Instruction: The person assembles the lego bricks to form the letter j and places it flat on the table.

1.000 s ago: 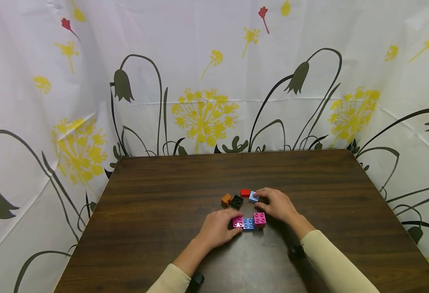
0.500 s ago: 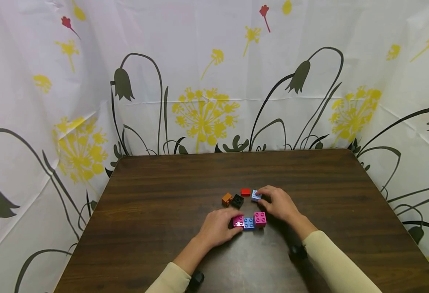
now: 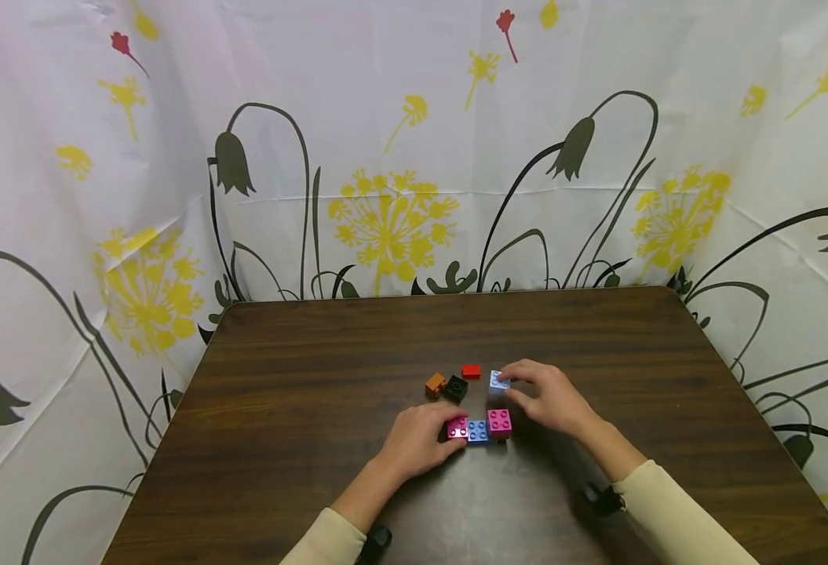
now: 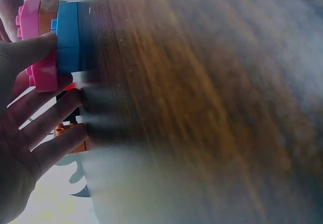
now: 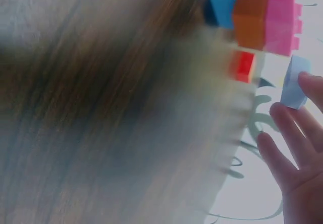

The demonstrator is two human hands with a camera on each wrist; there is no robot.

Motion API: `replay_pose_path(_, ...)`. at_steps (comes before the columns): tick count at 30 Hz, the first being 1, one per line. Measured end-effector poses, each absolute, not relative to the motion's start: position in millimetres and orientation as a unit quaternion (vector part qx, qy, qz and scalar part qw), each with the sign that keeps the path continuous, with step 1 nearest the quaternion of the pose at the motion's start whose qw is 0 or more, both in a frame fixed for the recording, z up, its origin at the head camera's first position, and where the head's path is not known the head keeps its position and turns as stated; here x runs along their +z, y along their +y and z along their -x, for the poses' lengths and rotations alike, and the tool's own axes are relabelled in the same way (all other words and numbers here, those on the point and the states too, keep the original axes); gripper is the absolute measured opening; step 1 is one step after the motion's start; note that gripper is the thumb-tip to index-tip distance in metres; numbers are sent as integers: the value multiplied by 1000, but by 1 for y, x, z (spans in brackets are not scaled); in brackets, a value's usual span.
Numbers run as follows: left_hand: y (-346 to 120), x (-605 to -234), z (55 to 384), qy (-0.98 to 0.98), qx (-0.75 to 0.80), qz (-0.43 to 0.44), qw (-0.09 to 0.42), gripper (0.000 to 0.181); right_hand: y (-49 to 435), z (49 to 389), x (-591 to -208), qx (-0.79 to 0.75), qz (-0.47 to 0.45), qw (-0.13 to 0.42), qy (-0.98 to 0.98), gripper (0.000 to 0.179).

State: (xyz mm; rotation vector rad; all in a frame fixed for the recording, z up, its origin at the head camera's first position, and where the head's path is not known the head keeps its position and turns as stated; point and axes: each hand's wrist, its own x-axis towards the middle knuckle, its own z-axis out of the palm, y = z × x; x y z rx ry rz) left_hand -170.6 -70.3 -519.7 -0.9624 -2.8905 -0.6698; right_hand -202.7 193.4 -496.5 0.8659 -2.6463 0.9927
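Note:
My left hand [image 3: 414,441] grips the near-left pink brick [image 3: 458,424] of a small joined build, thumb on one side and fingers on the other. That build has blue bricks [image 3: 478,431] at its base. At its right end a second pink brick [image 3: 500,421] sits on a brown brick [image 5: 250,18], best seen from the right wrist. Behind the build, my right hand [image 3: 553,398] pinches a light blue brick [image 3: 496,381] between thumb and fingertips. The right wrist view shows this light blue brick raised off the tabletop.
A red brick [image 3: 471,371] lies behind the build, left of the light blue one. Beside each other to its left are a black brick [image 3: 455,389] and an orange brick [image 3: 435,384]. The brown wooden table [image 3: 300,439] ends at a flowered white curtain [image 3: 399,78].
My right hand has carried the light blue brick a little to the right, away from the red brick, and lifted it. My left hand keeps its grip on the build.

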Motion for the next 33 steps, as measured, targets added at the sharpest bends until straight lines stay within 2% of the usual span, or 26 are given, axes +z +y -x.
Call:
replay_pose_path(6,-69,-520,170,-926,-215,309,12,39,193,185,-485,340,-309,62,-886,25)
replay_pose_path(14,-69,-519,170,-925,-218,310,17,39,193,170,-480,319,-335,57,-885,21)
replay_pose_path(33,-69,-520,170,-927,-220,303,9,40,194,159,-483,310,-317,45,-895,23)
